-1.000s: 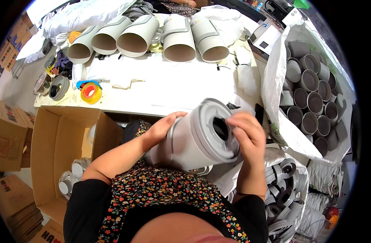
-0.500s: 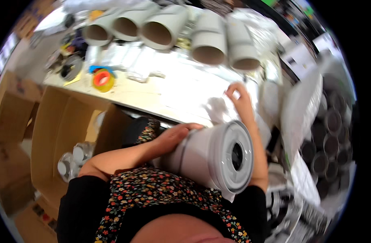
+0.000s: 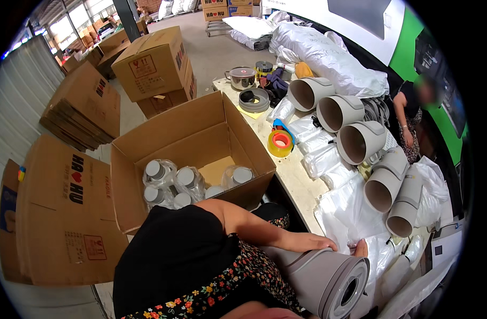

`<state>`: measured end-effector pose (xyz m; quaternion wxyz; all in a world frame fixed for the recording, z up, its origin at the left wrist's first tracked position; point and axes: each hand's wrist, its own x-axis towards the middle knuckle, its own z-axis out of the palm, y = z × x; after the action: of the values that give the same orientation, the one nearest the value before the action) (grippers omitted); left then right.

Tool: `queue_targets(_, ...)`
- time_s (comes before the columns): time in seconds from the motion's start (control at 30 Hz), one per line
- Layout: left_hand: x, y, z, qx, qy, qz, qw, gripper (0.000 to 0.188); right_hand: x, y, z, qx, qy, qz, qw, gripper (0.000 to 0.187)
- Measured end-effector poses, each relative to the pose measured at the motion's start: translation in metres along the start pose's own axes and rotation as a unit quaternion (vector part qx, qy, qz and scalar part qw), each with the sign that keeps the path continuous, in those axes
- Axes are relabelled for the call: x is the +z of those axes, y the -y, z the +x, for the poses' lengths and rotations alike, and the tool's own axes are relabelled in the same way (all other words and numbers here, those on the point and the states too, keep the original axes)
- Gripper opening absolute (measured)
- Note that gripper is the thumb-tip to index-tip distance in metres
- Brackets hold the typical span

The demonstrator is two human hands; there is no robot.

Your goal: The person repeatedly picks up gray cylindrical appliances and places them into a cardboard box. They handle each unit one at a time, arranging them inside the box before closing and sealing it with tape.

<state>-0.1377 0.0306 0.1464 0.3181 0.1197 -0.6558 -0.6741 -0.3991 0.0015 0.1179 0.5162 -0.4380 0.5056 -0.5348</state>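
Steadying the grey roll (image 3: pixel 328 276) under our flat left hand (image 3: pixel 312 243), we should draw one clear bag (image 3: pixel 379 255) with right fingertips (image 3: pixel 362 249), whose grip we cannot tell.

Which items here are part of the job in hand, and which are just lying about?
In hand:
- grey rolled mat, under the left hand
- clear plastic bags, touched by the right hand
- open carton of bagged rolls
- row of grey rolls

Lying about:
- yellow tape roll
- steel pot
- flattened cartons
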Motion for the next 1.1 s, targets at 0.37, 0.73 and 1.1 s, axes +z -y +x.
queue_targets(0.37, 0.014, 0.030, 0.094, 0.022, -0.160, 0.239, 0.957, 0.032, -0.013, 0.017, -0.025, -0.026, 0.081, 0.065, 0.994, 0.025)
queue_targets(0.73, 0.015, 0.032, 0.104, -0.029, -0.248, 0.080, 0.965, 0.021, -0.020, 0.003, -0.009, -0.052, -0.015, 0.078, 0.995, 0.028)
queue_targets(1.1, -0.022, 0.035, 0.118, -0.104, -0.331, -0.150, 0.926, 0.007, 0.023, 0.029, -0.035, 0.002, -0.226, 0.227, 0.947, 0.037)
